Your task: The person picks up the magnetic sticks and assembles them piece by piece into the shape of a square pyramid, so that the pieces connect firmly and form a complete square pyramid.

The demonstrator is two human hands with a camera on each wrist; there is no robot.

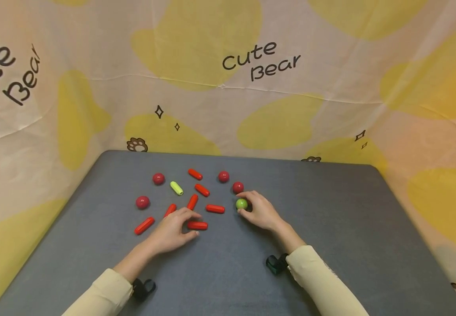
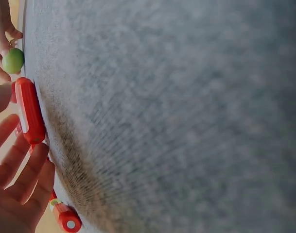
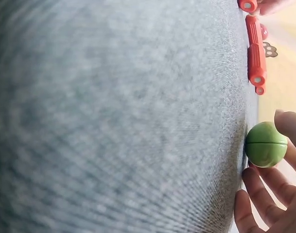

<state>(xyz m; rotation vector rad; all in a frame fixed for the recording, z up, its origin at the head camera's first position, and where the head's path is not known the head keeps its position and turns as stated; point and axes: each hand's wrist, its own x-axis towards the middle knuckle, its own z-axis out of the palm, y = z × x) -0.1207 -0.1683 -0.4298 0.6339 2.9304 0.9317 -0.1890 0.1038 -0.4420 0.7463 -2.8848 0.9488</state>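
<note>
On the grey table, my right hand (image 1: 263, 213) has its thumb and fingers curled round a green ball (image 1: 241, 204). In the right wrist view the ball (image 3: 266, 144) shows a seam and sits at the table surface, thumb on one side and fingers behind. My left hand (image 1: 172, 232) is spread around the end of a short red ridged rod (image 1: 198, 225). The left wrist view shows this rod (image 2: 30, 109) between thumb and loosely extended fingers (image 2: 28, 177); whether they touch it I cannot tell. A second red rod (image 1: 170, 210) is partly hidden behind the left hand.
Several more red rods, such as one (image 1: 144, 225) at the left, lie scattered beyond the hands. Among them are a yellow-green rod (image 1: 176, 188) and several red balls, one (image 1: 238, 188) close to the right fingertips. A patterned cloth (image 1: 196, 109) hangs behind the table (image 1: 330, 202).
</note>
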